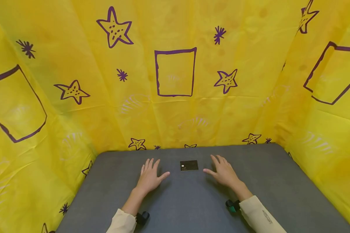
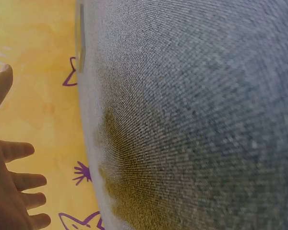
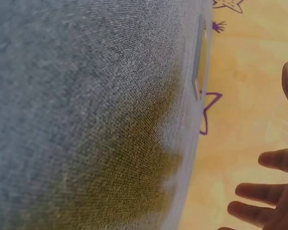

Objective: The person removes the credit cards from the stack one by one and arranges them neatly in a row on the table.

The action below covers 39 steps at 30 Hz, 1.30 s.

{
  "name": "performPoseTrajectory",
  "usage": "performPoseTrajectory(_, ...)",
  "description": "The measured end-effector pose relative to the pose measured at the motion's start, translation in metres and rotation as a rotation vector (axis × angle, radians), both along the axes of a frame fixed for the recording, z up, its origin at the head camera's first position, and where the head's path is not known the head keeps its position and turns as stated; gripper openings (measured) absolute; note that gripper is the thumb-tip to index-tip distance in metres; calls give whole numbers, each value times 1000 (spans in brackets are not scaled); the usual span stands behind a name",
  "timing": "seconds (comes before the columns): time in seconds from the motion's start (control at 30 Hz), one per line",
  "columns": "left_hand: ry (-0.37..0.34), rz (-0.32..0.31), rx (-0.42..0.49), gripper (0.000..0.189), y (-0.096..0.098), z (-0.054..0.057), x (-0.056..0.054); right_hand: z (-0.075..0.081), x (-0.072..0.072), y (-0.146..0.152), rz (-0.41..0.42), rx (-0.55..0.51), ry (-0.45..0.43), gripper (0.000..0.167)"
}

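A black card [image 1: 189, 165] marked "VIP", with a small pale chip at its left, lies flat on the grey table between the two hands. To its left the left hand [image 1: 149, 176] is spread, palm down, thumb pointing toward the card and nothing in its grasp. On the other side, the right hand [image 1: 224, 173] also has its fingers apart, its thumb tip close to the card's right edge. Both wrist views show spread, bare fingers, with the card [image 2: 81, 38] as a thin sliver near the table's edge, the right wrist view likewise [image 3: 198, 57].
The grey cloth-covered table [image 1: 186, 207] has rounded far corners. Yellow curtains [image 1: 175, 119] with purple stars and squares stand behind it and along both sides. Dark wrist cameras sit under the left wrist [image 1: 143, 217] and the right wrist [image 1: 232, 205], near pale sleeves.
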<state>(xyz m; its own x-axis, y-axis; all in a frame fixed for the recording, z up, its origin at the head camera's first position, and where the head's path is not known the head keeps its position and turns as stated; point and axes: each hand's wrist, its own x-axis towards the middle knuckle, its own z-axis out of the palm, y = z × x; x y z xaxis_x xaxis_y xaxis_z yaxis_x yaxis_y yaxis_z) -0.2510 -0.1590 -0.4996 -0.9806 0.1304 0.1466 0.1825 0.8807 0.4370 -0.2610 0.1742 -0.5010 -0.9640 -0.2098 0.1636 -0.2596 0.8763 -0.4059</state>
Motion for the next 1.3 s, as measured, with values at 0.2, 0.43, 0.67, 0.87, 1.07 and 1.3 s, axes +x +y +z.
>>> performPoseTrajectory(0.2, 4, -16, 34, 83, 3, -4, -8, 0, -7, -4, 22, -19, 4, 84)
performPoseTrajectory(0.43, -34, -33, 56, 83, 8, -5, -14, -3, -14, -12, 69, -41, -23, 82)
performPoseTrajectory(0.67, -74, -77, 107, 83, 16, -10, -24, -4, -21, -18, 86, -57, -42, 80)
performPoseTrajectory(0.87, -82, -94, 127, 80, 24, -13, -30, -5, -27, -24, 122, -57, -71, 78)
performPoseTrajectory(1.07, -116, -122, 171, 80, 33, -17, -38, -6, -34, -28, 151, -63, -87, 76)
performPoseTrajectory(1.3, -139, -147, 175, 77, 42, -21, -47, -8, -41, -33, 184, -66, -111, 75)
